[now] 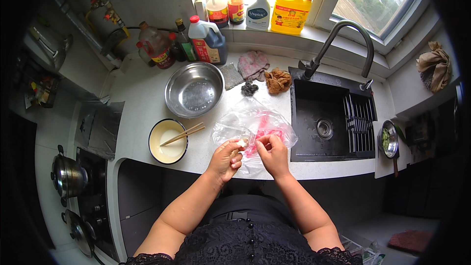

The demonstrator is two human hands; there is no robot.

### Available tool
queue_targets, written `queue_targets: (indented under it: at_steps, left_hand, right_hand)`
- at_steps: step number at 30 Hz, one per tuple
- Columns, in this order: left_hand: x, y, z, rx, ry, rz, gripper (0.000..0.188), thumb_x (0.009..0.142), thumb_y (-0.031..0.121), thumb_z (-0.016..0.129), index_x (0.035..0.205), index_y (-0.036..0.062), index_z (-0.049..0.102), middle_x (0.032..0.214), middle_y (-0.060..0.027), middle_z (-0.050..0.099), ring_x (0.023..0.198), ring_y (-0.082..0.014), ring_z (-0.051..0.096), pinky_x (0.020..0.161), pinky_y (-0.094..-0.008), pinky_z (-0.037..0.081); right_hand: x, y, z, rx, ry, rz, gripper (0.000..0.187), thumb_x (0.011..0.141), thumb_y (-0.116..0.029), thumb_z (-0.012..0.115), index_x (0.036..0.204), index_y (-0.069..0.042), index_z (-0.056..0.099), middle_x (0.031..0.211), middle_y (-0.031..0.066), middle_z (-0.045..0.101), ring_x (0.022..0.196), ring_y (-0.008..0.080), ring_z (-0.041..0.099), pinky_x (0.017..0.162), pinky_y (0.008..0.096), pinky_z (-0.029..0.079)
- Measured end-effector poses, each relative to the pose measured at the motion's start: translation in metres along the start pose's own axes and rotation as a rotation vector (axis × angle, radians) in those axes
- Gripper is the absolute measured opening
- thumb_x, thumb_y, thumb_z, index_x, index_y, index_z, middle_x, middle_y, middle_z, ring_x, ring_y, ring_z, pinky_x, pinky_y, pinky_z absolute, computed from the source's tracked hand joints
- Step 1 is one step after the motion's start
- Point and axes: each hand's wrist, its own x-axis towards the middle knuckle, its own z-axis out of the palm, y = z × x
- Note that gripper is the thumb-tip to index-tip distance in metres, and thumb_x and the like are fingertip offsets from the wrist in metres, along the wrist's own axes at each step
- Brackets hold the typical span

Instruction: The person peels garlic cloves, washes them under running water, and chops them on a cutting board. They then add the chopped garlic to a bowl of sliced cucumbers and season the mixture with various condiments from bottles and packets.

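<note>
Over the counter's front edge, my left hand (225,162) pinches a small whitish piece (242,143), too small to name for certain. Just to its right, my right hand (273,157) is closed with thumb and fingertips together; whatever may be between them is hidden. Both hands are above a crumpled clear plastic bag (229,121) with pink-red patches. To the left stands a cream enamel bowl (156,143) with a dark rim and pale contents, and a pair of wooden chopsticks (184,134) leans across it. Behind that bowl is a wide steel basin (195,91).
A black sink (314,103) with a tall curved faucet (338,32) lies right. Cloths (278,81), a dark scrubber (249,89) and bottles (206,39) line the back. A small steel bowl (388,140) with green pieces sits far right; a pot (70,176) stands on the left stove.
</note>
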Motion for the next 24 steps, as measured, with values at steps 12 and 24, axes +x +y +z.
queue_targets:
  at_steps: [12, 24]
  left_hand:
    - [0.01, -0.011, 0.004, -0.096, -0.046, -0.194, 0.015, 0.086, 0.016, 0.062, 0.1, 0.0131, 0.058, 0.078, 0.0025, 0.058, 0.053, -0.0059, 0.04, 0.044, -0.0179, 0.034]
    - [0.025, -0.046, 0.026, -0.134, -0.031, -0.217, 0.009, 0.085, 0.016, 0.062, 0.093, 0.0128, 0.061, 0.077, 0.0015, 0.059, 0.052, -0.0071, 0.04, 0.044, -0.0188, 0.035]
  right_hand:
    - [-0.005, -0.01, -0.002, 0.141, -0.077, -0.116, 0.011, 0.079, -0.009, 0.071, 0.086, -0.001, 0.068, 0.077, 0.0091, 0.064, 0.062, 0.0165, 0.062, 0.056, 0.0283, 0.05]
    - [0.0, 0.002, -0.048, 0.062, -0.045, -0.182, 0.011, 0.076, -0.005, 0.07, 0.086, -0.003, 0.065, 0.077, 0.0065, 0.063, 0.059, 0.0127, 0.061, 0.053, 0.0263, 0.051]
